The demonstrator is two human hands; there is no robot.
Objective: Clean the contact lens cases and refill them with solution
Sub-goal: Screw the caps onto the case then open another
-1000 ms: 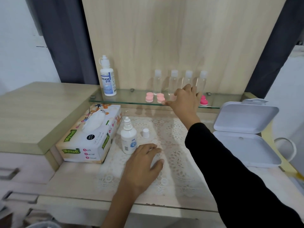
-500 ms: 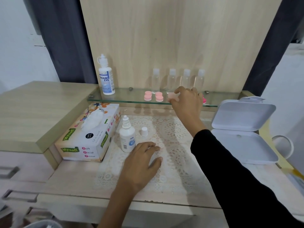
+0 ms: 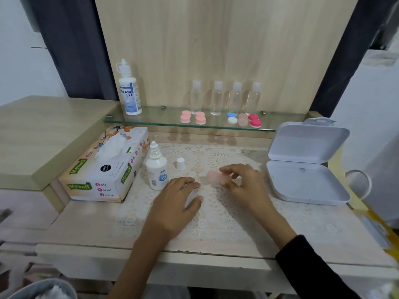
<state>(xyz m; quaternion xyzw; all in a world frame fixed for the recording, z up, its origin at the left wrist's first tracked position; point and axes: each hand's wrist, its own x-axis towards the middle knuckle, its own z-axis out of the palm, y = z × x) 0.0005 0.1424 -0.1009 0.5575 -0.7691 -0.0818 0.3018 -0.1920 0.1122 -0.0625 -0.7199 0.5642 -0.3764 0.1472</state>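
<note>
My right hand holds a pale pink contact lens case by its right end, low over the lace mat. My left hand lies flat on the mat just left of it, fingers together, covering something white I cannot make out. A small uncapped solution bottle stands left of my left hand, with its white cap beside it. On the glass shelf sit two pink cases, a blue-and-white case, a beige case and a red case.
A large solution bottle stands at the shelf's left end. Several small clear bottles line the back of the shelf. A tissue box lies at the left. An open white plastic box sits at the right, beside a mug handle.
My right hand has come down from the glass shelf to the mat, carrying the pale pink case. The left hand has stayed in place.
</note>
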